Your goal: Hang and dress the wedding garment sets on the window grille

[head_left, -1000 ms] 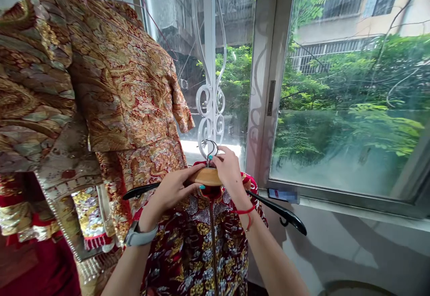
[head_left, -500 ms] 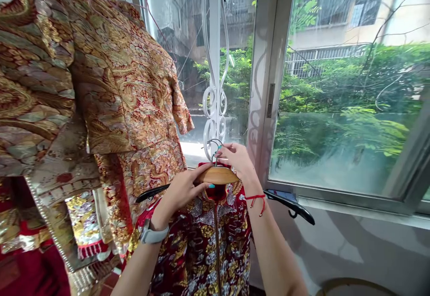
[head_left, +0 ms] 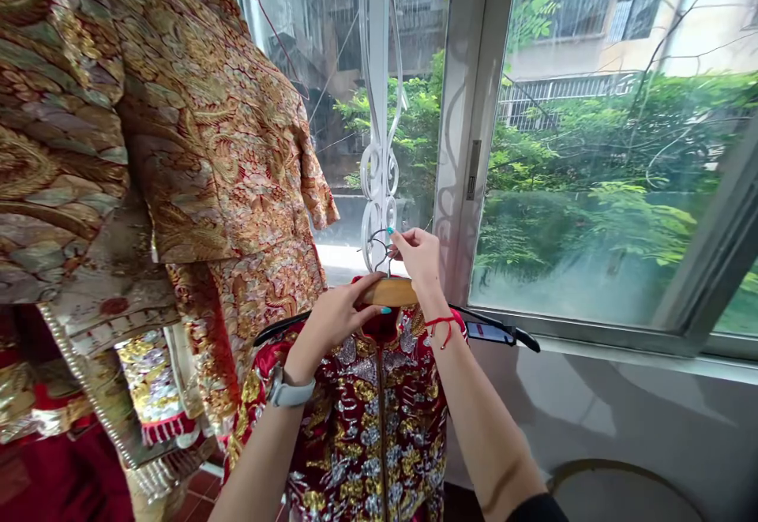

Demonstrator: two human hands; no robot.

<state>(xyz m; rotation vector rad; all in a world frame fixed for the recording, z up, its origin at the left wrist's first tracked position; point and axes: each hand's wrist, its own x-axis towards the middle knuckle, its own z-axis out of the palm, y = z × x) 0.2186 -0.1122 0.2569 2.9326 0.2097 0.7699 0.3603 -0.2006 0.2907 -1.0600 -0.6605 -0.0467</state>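
A dark red jacket (head_left: 349,427) with gold and silver embroidery and a front zip hangs in front of me on a wooden hanger (head_left: 392,293). My left hand (head_left: 337,317) is closed around the left part of that wooden bar, thumb in front. At its top, my right hand (head_left: 419,257) pinches a thin metal hook (head_left: 379,231) between thumb and fingertips. Two hooks show close together here. A black hanger (head_left: 524,338) sticks out past both shoulders of the jacket, and its middle is hidden behind the wooden one.
Gold and red embroidered garments (head_left: 230,135) hang from a rail at the left. A white scrolled metal post (head_left: 382,111) stands straight ahead. To the right is a sliding window (head_left: 598,190) above a sill, where a phone-like dark slab (head_left: 490,332) lies. A round rim (head_left: 621,467) shows low right.
Both hands and the hangers have risen slightly. My right fingers have moved up along the hook, and the black hanger's right end sits higher.
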